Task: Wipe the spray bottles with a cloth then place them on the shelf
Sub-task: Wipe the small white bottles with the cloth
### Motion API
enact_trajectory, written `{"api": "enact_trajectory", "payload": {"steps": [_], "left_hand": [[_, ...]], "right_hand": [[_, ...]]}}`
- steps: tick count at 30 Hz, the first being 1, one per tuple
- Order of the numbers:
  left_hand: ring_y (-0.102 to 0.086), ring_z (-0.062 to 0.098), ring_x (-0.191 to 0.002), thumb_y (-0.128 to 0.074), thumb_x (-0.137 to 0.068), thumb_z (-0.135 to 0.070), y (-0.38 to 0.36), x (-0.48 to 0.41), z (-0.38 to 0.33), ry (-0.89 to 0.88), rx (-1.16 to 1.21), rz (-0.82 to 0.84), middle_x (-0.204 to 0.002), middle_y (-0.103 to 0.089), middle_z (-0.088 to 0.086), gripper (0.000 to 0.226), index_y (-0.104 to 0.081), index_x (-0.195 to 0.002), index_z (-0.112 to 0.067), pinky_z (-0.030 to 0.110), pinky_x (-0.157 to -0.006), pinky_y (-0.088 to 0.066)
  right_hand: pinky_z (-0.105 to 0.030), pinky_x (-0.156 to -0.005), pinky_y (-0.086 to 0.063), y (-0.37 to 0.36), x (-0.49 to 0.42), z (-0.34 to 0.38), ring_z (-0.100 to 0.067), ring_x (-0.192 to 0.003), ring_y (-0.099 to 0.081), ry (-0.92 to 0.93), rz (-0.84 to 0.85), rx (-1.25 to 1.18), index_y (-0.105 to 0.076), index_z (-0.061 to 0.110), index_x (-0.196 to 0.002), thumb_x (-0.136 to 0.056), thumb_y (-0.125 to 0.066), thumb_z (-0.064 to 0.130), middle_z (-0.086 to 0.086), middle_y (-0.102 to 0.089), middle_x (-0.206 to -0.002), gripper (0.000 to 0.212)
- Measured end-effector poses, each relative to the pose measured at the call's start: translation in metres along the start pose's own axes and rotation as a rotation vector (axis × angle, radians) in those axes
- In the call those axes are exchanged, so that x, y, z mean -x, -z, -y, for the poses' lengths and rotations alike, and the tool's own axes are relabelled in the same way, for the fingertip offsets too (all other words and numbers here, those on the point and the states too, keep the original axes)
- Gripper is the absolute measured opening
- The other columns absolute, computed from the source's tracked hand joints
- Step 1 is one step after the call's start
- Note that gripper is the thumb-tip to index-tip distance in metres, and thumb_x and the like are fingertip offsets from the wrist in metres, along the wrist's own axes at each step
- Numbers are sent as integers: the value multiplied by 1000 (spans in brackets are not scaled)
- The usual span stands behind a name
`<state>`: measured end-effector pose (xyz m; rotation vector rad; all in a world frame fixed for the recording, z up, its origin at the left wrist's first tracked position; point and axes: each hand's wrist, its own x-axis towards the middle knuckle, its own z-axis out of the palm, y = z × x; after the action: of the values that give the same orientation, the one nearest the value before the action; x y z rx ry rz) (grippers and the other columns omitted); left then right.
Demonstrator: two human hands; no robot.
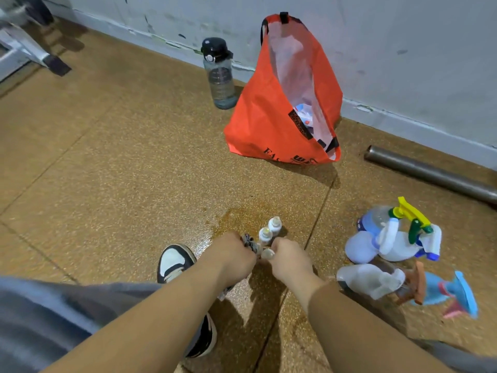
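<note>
My left hand (233, 254) is closed around a grey cloth (249, 242) low on the floor. Right beside it, my right hand (289, 258) grips a small white bottle (267, 253) by its top. Two more small white bottles (270, 230) stand upright just beyond my hands. Several spray bottles lie in a heap at the right: one with a yellow and green trigger (403, 216), a white one (387, 244) under it, and one with a blue and pink trigger (441, 290) nearest me.
An open orange bag (261, 117) with items inside leans by the wall. A dark water bottle (219, 74) stands left of it. A metal pipe (430, 172) lies along the wall at right. My shoe (173, 262) rests left of my hands. A white frame leg (32, 53) stands far left.
</note>
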<state>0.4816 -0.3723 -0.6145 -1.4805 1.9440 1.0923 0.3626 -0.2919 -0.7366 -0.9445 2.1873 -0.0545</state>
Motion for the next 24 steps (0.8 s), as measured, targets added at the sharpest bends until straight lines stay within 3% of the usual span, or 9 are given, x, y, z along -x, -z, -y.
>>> {"api": "enact_trajectory", "payload": {"steps": [3, 10, 13, 15, 17, 19, 21, 24], "left_hand": [[-50, 17, -72, -46, -104, -22, -1, -1, 2, -6, -7, 23, -88, -56, 5, 11, -49, -97, -14, 30, -55, -36], [-51, 16, -74, -44, -106, -23, 0, 2, 3, -14, 21, 5, -89, -57, 4, 14, -49, -96, -16, 30, -57, -37], [-54, 16, -87, -39, -111, -29, 4, 9, -6, -64, 160, 7, -110, -62, 6, 23, -51, -122, -12, 33, -70, -40], [-50, 14, -95, -34, -114, -33, 8, 20, -14, -108, 255, -7, -127, -59, 8, 39, -40, -144, -9, 29, -84, -35], [-51, 11, -90, -30, -114, -37, 11, 30, -21, -138, 310, -37, -120, -58, 4, 46, -36, -149, -9, 29, -88, -35], [-56, 14, -99, -28, -113, -43, 16, 37, -27, -181, 385, -83, -131, -58, 2, 47, -36, -150, -14, 30, -91, -41], [-60, 18, -105, -28, -110, -54, 20, 47, -32, -224, 464, -108, -139, -55, -2, 39, -42, -135, -28, 29, -93, -48], [-63, 24, -119, -31, -105, -64, 23, 62, -42, -352, 560, -129, -129, -68, -1, 41, -56, -120, -36, 50, -110, -47]], "right_hand": [[-35, -73, -56, -9, -6, -3, -27, -88, -67, 31, -2, 10, -68, 24, -99, -97, -62, 22, -2, -70, -94, 7], [-39, -74, -60, -6, -8, -7, -23, -77, -65, 34, -26, -110, -69, 25, -84, -94, -59, 23, 3, -66, -81, 14], [-37, -69, -57, 9, 4, -18, -19, -74, -63, 15, -55, -263, -66, 24, -85, -96, -62, 30, 4, -64, -78, 13], [-32, -60, -49, 27, 16, -25, -16, -68, -58, 17, -44, -406, -66, 21, -85, -97, -65, 26, 4, -62, -73, 13], [-30, -61, -47, 50, 29, -30, -14, -71, -58, 38, -44, -534, -68, 20, -86, -98, -67, 22, 2, -65, -78, 12], [-28, -63, -45, 79, 45, -32, -10, -70, -56, 67, -97, -585, -69, 22, -87, -98, -68, 24, 5, -63, -78, 12], [-29, -67, -50, 106, 59, -32, -12, -68, -58, 88, -146, -625, -71, 22, -89, -98, -69, 27, 6, -63, -75, 11], [-52, -84, -60, 147, 82, -29, -19, -73, -62, 155, -173, -696, -73, 22, -86, -97, -69, 29, 0, -67, -76, 14]]}}
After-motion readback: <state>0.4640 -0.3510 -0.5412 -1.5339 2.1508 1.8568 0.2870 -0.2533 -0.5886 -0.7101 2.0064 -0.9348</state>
